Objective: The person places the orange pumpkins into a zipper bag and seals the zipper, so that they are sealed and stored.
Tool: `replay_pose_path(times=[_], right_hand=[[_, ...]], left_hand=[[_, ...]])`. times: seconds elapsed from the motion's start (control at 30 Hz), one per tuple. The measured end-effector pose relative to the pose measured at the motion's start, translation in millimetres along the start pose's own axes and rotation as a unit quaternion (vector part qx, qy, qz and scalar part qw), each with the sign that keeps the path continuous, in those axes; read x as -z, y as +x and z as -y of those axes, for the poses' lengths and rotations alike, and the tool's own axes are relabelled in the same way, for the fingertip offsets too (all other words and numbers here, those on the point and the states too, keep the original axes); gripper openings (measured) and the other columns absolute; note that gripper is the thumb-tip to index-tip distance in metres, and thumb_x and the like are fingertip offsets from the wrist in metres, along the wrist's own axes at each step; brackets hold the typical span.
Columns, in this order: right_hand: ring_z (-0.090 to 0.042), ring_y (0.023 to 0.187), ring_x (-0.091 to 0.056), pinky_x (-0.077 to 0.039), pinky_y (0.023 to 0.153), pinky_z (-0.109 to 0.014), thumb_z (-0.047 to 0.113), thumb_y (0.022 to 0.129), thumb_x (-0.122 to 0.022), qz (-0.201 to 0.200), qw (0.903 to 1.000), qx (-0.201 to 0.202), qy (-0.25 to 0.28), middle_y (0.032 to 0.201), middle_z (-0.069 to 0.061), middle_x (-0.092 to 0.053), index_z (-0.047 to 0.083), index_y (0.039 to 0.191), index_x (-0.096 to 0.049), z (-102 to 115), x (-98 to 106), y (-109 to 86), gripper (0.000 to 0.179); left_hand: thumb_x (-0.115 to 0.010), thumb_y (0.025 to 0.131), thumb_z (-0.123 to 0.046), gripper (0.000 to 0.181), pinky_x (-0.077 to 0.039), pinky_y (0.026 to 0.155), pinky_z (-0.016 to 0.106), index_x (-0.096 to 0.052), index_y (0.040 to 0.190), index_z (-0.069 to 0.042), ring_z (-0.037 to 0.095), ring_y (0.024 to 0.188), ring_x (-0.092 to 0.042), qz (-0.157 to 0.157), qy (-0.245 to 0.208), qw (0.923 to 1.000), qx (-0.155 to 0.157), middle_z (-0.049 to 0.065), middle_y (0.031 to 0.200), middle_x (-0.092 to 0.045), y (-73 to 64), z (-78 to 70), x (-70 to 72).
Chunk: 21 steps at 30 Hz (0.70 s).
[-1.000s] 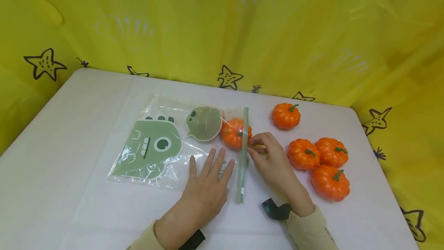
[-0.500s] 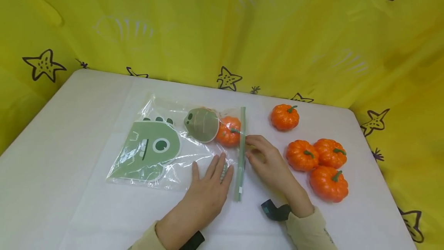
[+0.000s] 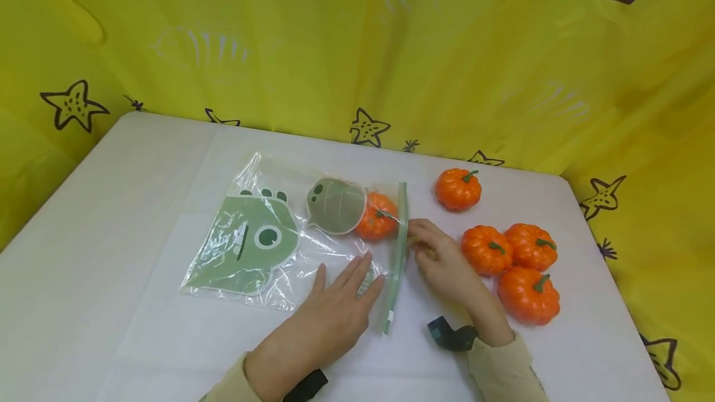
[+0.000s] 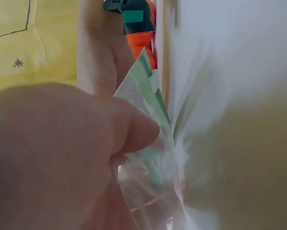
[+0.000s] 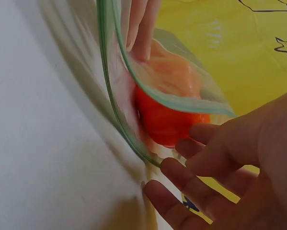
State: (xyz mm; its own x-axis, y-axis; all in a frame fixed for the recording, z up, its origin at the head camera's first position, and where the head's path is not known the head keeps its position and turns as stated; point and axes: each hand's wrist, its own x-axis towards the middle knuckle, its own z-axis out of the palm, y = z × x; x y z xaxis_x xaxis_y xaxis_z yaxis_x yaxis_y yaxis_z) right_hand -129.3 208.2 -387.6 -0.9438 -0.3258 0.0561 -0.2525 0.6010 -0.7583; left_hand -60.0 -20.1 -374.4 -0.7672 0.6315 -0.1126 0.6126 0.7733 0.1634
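Observation:
A clear zip bag point(image 3: 268, 169) with green monster prints and a green zip edge lies flat on the table. Just inside its mouth sits one small orange pumpkin point(image 3: 377, 216), seen through the plastic. My left hand point(image 3: 332, 306) rests on the bag near the zip edge with its fingers spread. Beside the mouth, my right hand point(image 3: 444, 262) has its fingers slightly bent and close to the green edge. The right wrist view shows the mouth parted, with the pumpkin point(image 5: 162, 120) between the two layers and the right fingertips near it, gripping nothing.
Right of my right hand, three orange pumpkins point(image 3: 527, 296) sit grouped together. Another pumpkin point(image 3: 458, 190) stands alone farther back. A yellow curtain point(image 3: 313, 48) with drawn starfish hangs behind the white table point(image 3: 112, 203).
Over the last second the bag shifts slightly left, then back right with the pumpkin inside. My right hand also moves a little right, staying at the mouth. The left hand keeps resting on the bag.

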Motion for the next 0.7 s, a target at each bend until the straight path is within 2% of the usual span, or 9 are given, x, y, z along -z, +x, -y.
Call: replay_pose_path(times=[0.13, 0.3, 0.53, 0.7], right_hand=[[-0.023, 0.112, -0.057, -0.048, 0.103, -0.049, -0.015, 0.089, -0.047, 0.022, 0.9996, 0.015, 0.007, 0.133, -0.007, -0.058, 0.005, 0.133, -0.062, -1, -4, -0.9, 0.051], [-0.025, 0.111, -0.058, -0.050, 0.101, -0.049, -0.013, 0.089, -0.048, 0.030, 0.9995, 0.005, -0.010, 0.131, -0.009, -0.057, 0.007, 0.137, -0.059, -1, -3, -1.1, 0.052], [-0.032, 0.115, -0.059, -0.052, 0.097, -0.053, 0.002, 0.096, -0.053, -0.019, 0.9945, -0.068, -0.077, 0.131, -0.011, -0.056, 0.008, 0.130, -0.060, 7, 13, -7.1, 0.035], [-0.039, 0.119, -0.054, -0.047, 0.101, -0.059, 0.002, 0.094, -0.057, -0.074, 0.9873, -0.058, -0.128, 0.132, -0.017, -0.054, 0.003, 0.125, -0.063, 17, 28, -10.4, 0.032]], left_hand=[[-0.054, 0.099, -0.026, 0.054, -0.038, 0.106, 0.066, -0.043, 0.151, -0.019, 0.026, 0.150, -0.031, 0.010, -0.002, 0.9999, -0.004, 0.012, 0.163, -0.027, -0.2, 0.4, -0.7], [-0.054, 0.099, -0.030, 0.054, -0.039, 0.106, 0.065, -0.042, 0.151, -0.021, 0.025, 0.150, -0.030, 0.020, -0.002, 0.9998, -0.004, 0.010, 0.164, -0.026, -0.5, 2.0, 1.1], [-0.061, 0.093, -0.028, 0.060, -0.040, 0.107, 0.062, -0.044, 0.149, -0.016, 0.025, 0.149, -0.032, 0.009, 0.011, 0.9998, 0.015, 0.008, 0.162, -0.030, -1.0, 1.4, -2.6], [-0.061, 0.091, -0.024, 0.060, -0.037, 0.108, 0.064, -0.046, 0.148, -0.014, 0.027, 0.149, -0.031, 0.006, 0.005, 0.9994, 0.033, 0.009, 0.162, -0.030, 0.6, -0.9, -4.8]])
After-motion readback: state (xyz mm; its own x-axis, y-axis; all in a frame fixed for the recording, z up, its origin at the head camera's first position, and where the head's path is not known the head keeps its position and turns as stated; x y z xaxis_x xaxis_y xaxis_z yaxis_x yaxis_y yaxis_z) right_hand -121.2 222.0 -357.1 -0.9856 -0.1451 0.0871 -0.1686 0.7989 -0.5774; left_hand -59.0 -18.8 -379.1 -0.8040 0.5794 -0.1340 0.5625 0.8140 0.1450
